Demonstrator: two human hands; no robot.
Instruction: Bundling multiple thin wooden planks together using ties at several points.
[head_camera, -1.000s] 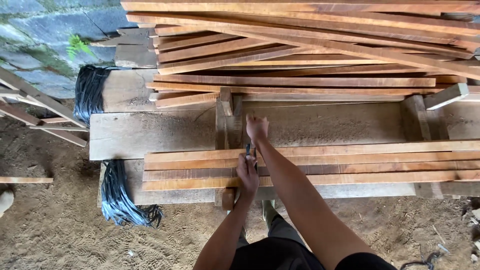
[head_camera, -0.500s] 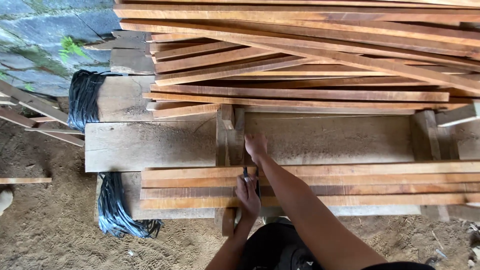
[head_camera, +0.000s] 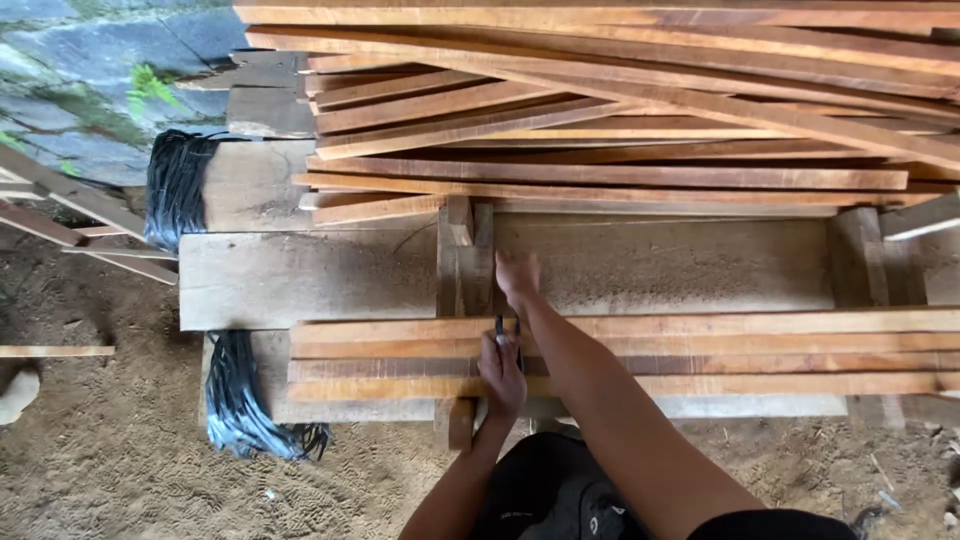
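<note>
Nearest the camera, the person's dark-clothed lap shows above the sandy ground (head_camera: 110, 470), both bare arms reaching away over a low wooden bench (head_camera: 300, 275). The left hand (head_camera: 502, 370) is clenched round a small dark tool (head_camera: 500, 328), probably a pencil or marker, though it is too small to tell; its tip points away from the person and its long axis runs near to far, square across the slats. It rests on the near bundle of slats (head_camera: 700, 352), four or so orange-brown strips lying flat side by side, long axes running left to right, left ends roughly flush. Holding the tool crosswise like that would suit drawing one line over all the strips at once. Just beyond, the right hand (head_camera: 518, 275) lies on the bench at the far edge of the bundle, beside an upright wooden block (head_camera: 462, 265); whether it grips anything or simply presses down I cannot tell, but it seems placed to steady the strips. Black strapping (head_camera: 240, 400) hangs in loops off the bench's left end, with a second bunch (head_camera: 175, 185) farther back. Past the bare plank lies a loose heap of slats (head_camera: 620, 110), mostly left to right, some skewed. At the far left is a stone wall (head_camera: 70, 90) with a sprig of green.
</note>
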